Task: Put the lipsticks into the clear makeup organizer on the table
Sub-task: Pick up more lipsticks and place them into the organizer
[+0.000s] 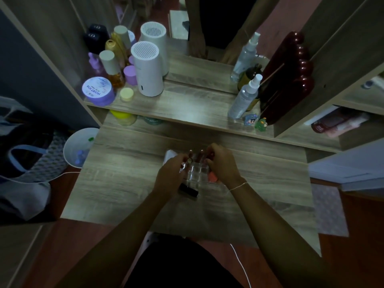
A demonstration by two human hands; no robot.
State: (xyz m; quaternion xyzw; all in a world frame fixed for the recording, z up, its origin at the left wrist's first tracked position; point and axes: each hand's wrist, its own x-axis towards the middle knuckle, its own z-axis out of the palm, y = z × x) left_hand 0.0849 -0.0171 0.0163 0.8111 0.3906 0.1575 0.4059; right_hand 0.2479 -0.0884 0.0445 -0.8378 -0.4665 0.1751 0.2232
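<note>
The clear makeup organizer (197,173) stands in the middle of the wooden table, between my two hands. My left hand (171,174) is closed around a lipstick (189,161) at the organizer's left edge. My right hand (223,164) pinches a dark red lipstick (211,155) over the organizer's far right corner. Another reddish lipstick (200,153) stands upright in a back slot. A black lipstick tube (188,190) lies flat on the table just below my left hand. A pink-orange item (212,177) shows under my right palm, partly hidden.
A white box (170,155) lies behind my left hand. The raised shelf holds a white cylinder device (147,72), jars and bottles at left, and a spray bottle (244,96) and a dark red object (288,80) at right. A white bin (78,147) stands left of the table.
</note>
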